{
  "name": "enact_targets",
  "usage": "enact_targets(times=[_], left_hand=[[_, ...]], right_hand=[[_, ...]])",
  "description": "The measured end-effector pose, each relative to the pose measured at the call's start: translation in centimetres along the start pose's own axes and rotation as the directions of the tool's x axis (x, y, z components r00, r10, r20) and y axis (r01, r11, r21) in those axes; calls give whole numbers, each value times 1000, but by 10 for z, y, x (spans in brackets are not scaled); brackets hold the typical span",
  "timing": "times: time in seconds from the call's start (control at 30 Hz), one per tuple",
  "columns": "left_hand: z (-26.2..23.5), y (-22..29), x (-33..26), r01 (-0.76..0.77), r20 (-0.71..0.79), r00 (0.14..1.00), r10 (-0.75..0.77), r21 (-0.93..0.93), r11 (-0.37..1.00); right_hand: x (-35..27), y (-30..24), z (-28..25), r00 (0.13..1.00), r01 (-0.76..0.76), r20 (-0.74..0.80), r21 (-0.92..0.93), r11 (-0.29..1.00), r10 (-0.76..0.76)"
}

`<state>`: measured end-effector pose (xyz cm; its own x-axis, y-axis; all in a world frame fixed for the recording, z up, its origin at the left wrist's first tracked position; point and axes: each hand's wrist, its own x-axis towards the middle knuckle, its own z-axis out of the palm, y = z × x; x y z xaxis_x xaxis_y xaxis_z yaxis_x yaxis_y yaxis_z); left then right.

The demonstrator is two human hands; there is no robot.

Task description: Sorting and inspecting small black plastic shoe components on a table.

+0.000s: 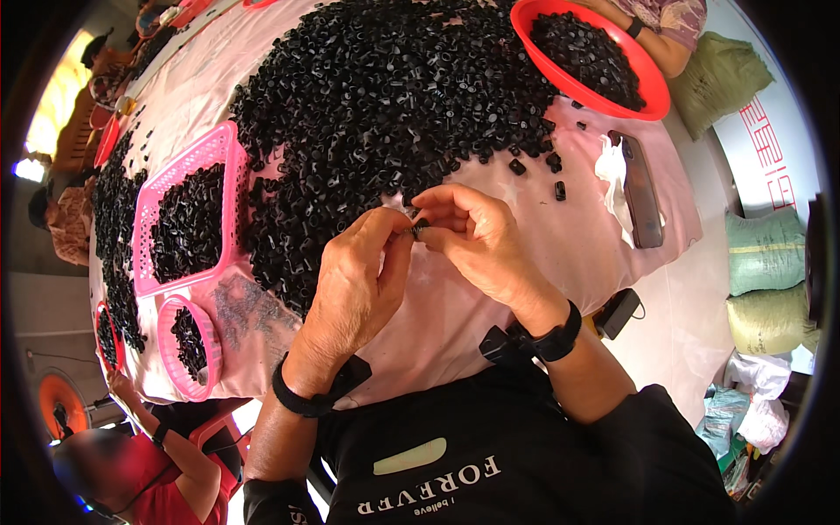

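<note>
Black small part, pinched in my right hand; left hand grips what looks like tiny spring, too small to be sure. 2 sets of fingertips meet just above pink cloth, beside near edge of black heap. Risk: slack pinch lets spring ping off, lost among dark pieces; crooked push might bend it.

Piled black parts block ahead; open cloth lies right.
</note>
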<state>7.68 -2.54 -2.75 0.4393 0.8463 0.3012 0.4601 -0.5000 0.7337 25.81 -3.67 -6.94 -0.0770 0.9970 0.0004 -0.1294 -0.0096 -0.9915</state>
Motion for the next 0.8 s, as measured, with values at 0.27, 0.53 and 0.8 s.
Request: enact_targets(times=[0.27, 0.53, 0.8], left_hand=[[-6, 7, 4, 27, 5, 1000, -27, 80, 996], [-7, 1, 8, -120, 21, 993, 119, 279, 953], [-3, 3, 11, -123, 40, 992, 117, 231, 965]], right_hand=[[-1, 1, 3, 994, 75, -66, -127, 989, -84], [-1, -5, 3, 983, 173, -10, -290, 941, -184], [-1, -3, 2, 980, 184, -20, -276, 944, -197]])
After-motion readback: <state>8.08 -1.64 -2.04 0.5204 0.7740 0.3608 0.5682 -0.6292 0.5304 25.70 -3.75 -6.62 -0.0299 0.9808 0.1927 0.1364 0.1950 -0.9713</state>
